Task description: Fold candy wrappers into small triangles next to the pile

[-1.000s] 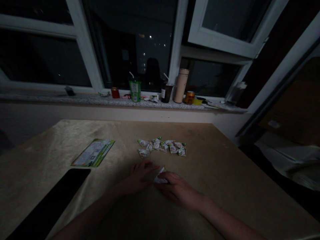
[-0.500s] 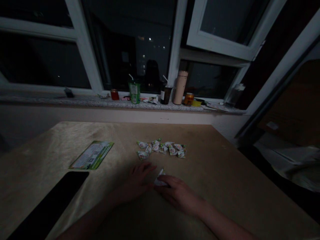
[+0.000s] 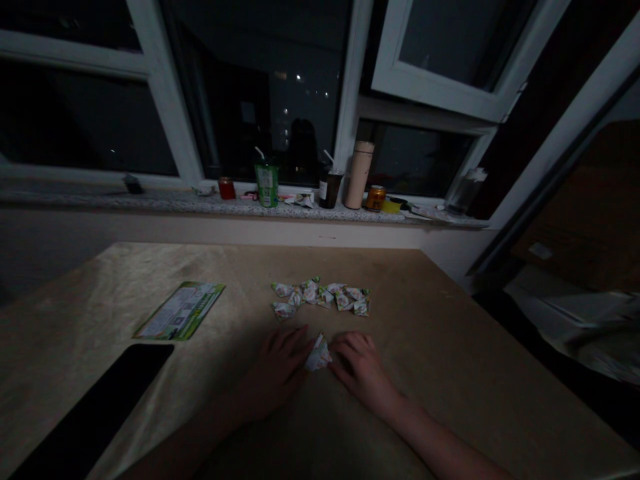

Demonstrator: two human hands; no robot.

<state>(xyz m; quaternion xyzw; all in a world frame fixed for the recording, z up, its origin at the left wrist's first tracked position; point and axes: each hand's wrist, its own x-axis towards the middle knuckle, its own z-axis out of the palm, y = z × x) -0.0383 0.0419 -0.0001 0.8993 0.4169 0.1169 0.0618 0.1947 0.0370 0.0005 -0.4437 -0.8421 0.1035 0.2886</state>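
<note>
Both hands were bare, and so were the arms behind them. The left hand (image 3: 283, 360) showed a broad back and long fingers, the knuckles hardly picked out in the gloom. The right hand (image 3: 363, 368) looked much the same, slim-fingered, narrowing to a lean wrist. The left forearm (image 3: 200, 433) was uncovered all the way down, smooth, mostly lost in shadow. The right forearm (image 3: 440, 447) was uncovered too, with a little more light along its upper edge. The nails and any finer detail on the fingers or wrists were too dark to make out from where I stood.
</note>
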